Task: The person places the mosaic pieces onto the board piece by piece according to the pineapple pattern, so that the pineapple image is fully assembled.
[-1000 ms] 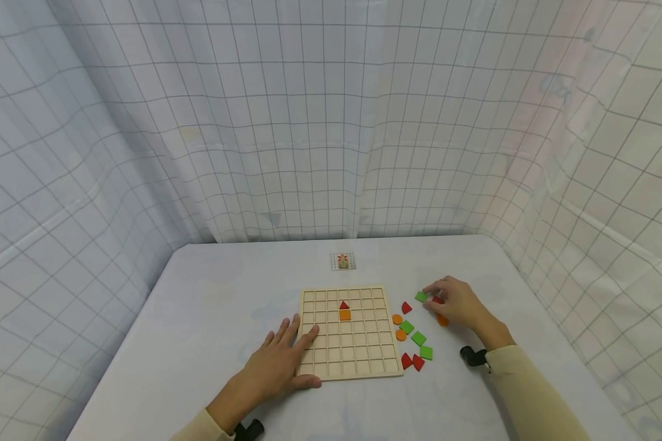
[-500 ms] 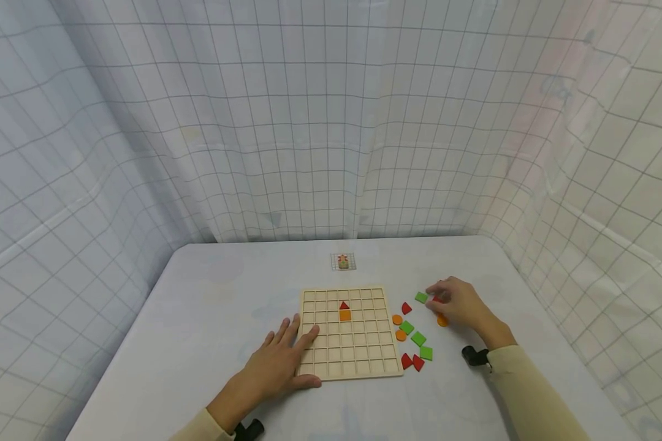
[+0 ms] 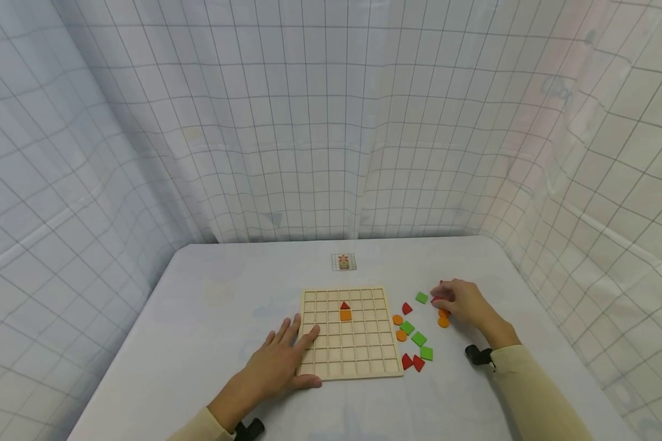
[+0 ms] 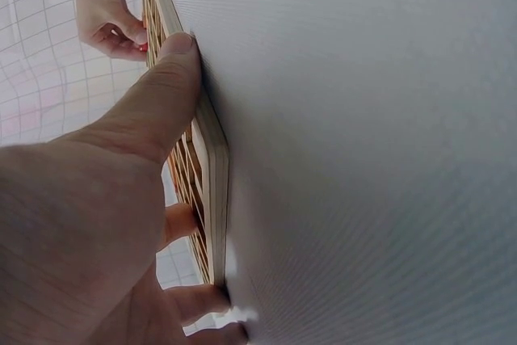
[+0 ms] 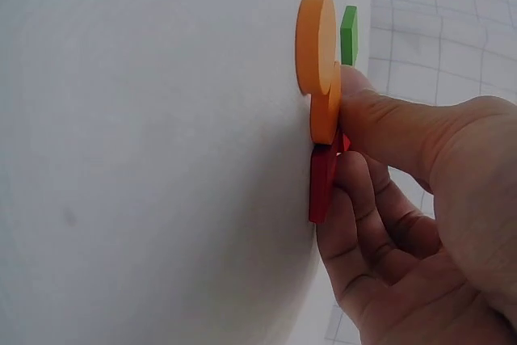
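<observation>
My left hand (image 3: pixel 278 361) lies with spread fingers on the left edge of a pale wooden grid board (image 3: pixel 364 352); its thumb (image 4: pixel 174 50) presses the board's front edge in the left wrist view. On the board sit a red triangle (image 3: pixel 344 305) and an orange square (image 3: pixel 346 315). To the right, the curled thumb and fingers of my right hand (image 3: pixel 466 303) pinch at a red tile (image 3: pixel 436 299), mostly hidden. Beside that thumb are two orange discs (image 5: pixel 315 42), and another red tile (image 5: pixel 322 183) is against the fingers.
Between board and right hand lie several green squares (image 3: pixel 418 338), two more orange discs (image 3: pixel 401 335) and several red wedge tiles (image 3: pixel 407 361). A small picture card (image 3: pixel 344 262) lies behind the board. Checked curtains (image 3: pixel 287 153) surround the white table (image 3: pixel 226 288).
My right hand has shifted a little to the right, away from the green square, and a second orange disc now shows beside it. The left hand has stayed put.
</observation>
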### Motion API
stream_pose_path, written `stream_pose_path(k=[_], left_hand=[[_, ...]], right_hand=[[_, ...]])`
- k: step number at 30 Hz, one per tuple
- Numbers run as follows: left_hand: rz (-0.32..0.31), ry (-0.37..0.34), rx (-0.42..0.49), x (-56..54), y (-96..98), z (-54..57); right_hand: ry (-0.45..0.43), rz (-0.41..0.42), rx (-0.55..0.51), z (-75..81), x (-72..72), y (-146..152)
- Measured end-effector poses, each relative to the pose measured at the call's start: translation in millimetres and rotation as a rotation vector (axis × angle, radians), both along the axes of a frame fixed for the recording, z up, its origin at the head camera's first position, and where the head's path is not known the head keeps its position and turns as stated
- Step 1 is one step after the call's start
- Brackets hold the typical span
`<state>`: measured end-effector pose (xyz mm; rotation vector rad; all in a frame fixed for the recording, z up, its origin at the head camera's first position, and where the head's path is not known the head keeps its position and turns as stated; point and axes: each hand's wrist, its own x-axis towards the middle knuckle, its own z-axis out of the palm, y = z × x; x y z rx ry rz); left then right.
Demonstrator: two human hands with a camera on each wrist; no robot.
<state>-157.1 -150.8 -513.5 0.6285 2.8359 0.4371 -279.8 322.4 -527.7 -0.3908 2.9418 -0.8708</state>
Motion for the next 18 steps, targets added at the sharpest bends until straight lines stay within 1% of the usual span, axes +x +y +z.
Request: stream_pose_path(k=[5, 13, 18], left_hand=[[-0.008, 0.001, 0.001, -0.1, -0.8, -0.1], [0.007, 0.0, -0.004, -0.3, -0.5, -2.7], [0.009, 0.003, -0.001, 0.0, -0.1, -2.2]], right_hand=[[-0.012, -0.018, -0.012, -1.0, -0.6, -1.0], [-0.01, -0.038, -0.046, -1.8, 0.9, -2.9], [-0.004, -0.051, -0.059, 0.1, 2.3, -5.1]])
